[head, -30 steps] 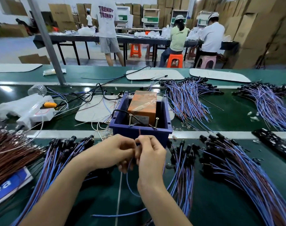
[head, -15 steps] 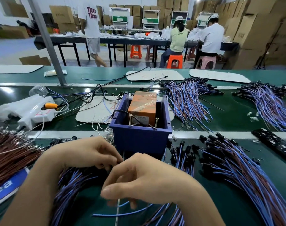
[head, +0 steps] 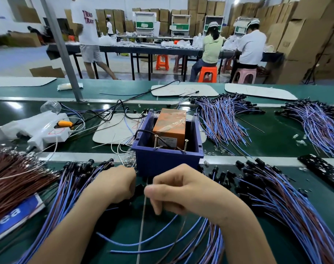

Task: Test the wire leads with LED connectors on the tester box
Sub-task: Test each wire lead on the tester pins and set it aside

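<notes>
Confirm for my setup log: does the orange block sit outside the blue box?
No, the orange block stands inside the blue box, between its side walls and behind its front wall.

Both bare forearms rise from the bottom edge, the left from 7 o'clock and the right from 5 o'clock, and converge just below centre. The left hand [head: 116, 184] lies back-up with its knuckles toward 2 o'clock and its fingers curled under, their tips hidden. The right hand [head: 181, 189] sits just beside it at 3 o'clock, wrist bent inward, thumb pointing toward 9 o'clock and fingers folded against it in a pinch. Between the two hands shows the dark end of a wire lead [head: 140, 188], gripped from both sides.
</notes>
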The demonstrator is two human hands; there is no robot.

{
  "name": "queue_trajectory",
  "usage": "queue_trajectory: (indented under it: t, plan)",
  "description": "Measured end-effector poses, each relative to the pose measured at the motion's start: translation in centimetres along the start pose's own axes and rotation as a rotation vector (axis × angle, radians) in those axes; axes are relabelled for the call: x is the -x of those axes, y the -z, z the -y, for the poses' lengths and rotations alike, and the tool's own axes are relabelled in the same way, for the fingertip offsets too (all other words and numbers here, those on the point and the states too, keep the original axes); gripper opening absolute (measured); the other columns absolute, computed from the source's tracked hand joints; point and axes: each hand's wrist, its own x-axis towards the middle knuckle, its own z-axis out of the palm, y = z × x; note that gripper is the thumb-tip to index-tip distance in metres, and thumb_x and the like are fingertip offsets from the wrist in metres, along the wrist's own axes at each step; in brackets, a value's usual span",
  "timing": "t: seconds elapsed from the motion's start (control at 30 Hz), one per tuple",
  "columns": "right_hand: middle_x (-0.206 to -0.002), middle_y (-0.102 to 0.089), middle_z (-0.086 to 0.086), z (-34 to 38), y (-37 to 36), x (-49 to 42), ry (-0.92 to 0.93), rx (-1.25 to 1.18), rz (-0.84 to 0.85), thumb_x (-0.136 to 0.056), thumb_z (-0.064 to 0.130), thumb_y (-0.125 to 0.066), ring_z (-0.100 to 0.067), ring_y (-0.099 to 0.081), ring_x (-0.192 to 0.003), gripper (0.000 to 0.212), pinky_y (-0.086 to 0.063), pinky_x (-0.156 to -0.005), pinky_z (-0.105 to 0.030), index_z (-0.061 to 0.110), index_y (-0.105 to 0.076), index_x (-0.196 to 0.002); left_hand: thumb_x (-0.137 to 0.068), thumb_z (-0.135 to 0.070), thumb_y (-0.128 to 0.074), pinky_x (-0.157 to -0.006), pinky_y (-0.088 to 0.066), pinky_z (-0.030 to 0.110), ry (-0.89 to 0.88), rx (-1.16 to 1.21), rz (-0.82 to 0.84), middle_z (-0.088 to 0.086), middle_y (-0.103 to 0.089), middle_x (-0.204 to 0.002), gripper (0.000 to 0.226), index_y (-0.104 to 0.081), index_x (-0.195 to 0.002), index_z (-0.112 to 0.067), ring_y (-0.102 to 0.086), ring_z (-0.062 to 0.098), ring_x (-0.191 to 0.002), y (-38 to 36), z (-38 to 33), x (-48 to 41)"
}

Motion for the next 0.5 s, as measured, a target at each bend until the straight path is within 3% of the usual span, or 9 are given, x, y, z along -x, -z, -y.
queue_trajectory:
  t: [0.1, 0.2, 0.27, 0.33, 0.4, 0.5]
  plan:
    - [-0.046, -0.047, 0.003, -0.8, -0.5, -1.1, -0.082, -0.085, -0.154, -0.098, 0.029, -0.053, -0.009, -0.037, -0.041, 0.039, -0.031, -0.043, -0.015, 0.015, -0.062, -0.063, -0.085, -0.007, -0.06, -0.062, -0.047, 0.024, -0.125, 0.327, -0.243, -0.005, -0.059, -0.075, 0.024, -0.056, -0.072, -0.027, -0.058, 0.011, -0.058, 1.7, 0.5, 0.7]
    - [-0.058, -0.064, -0.003, -1.2, -1.7, -2.6, -0.191, -0.286, -0.153, -0.103, 0.029, -0.04, -0.014, -0.052, -0.044, 0.044, -0.044, -0.046, -0.019, 0.011, -0.065, -0.073, -0.085, -0.004, -0.064, -0.052, -0.042, 0.013, -0.253, 0.732, -0.723, -0.007, -0.06, -0.072, 0.023, -0.062, -0.078, -0.025, -0.057, 0.007, -0.047, 3.4, -0.8, 2.3]
    - [-0.067, -0.069, -0.008, -1.2, -2.3, -3.5, -0.21, -0.544, -0.147, -0.104, 0.033, -0.031, -0.018, -0.06, -0.051, 0.056, -0.051, -0.051, -0.022, 0.01, -0.071, -0.072, -0.082, -0.008, -0.062, -0.051, -0.043, 0.013, -0.365, 0.934, -0.928, -0.007, -0.06, -0.069, 0.02, -0.063, -0.08, -0.028, -0.056, 0.007, -0.047, 4.5, -1.8, 3.9]
    - [-0.072, -0.071, -0.01, -1.2, -2.5, -4.0, -0.18, -0.825, -0.178, -0.103, 0.038, -0.029, -0.019, -0.065, -0.058, 0.06, -0.054, -0.055, -0.024, 0.01, -0.074, -0.075, -0.079, -0.012, -0.056, -0.054, -0.047, 0.02, -0.517, 0.975, -0.946, -0.008, -0.059, -0.076, 0.017, -0.064, -0.082, -0.027, -0.058, 0.013, -0.056, 5.2, -2.5, 5.3]
    - [-0.077, -0.071, -0.01, -1.1, -2.3, -4.1, -0.138, -1.051, -0.26, -0.101, 0.037, -0.037, -0.017, -0.066, -0.059, 0.048, -0.054, -0.054, -0.024, 0.004, -0.071, -0.091, -0.076, -0.011, -0.051, -0.056, -0.048, 0.026, -0.629, 0.882, -0.897, -0.01, -0.057, -0.085, 0.018, -0.066, -0.082, -0.019, -0.057, 0.019, -0.065, 5.5, -2.8, 6.2]
    - [-0.065, -0.067, -0.004, -0.8, -1.0, -3.3, -0.059, -1.271, -0.43, -0.092, 0.027, -0.052, -0.009, -0.05, -0.042, 0.037, -0.037, -0.036, -0.016, 0.006, -0.075, -0.072, -0.071, -0.01, -0.046, -0.054, -0.042, 0.021, -0.722, 0.885, -0.755, -0.008, -0.052, -0.086, 0.023, -0.068, -0.075, -0.015, -0.053, 0.014, -0.062, 5.5, -2.6, 6.7]
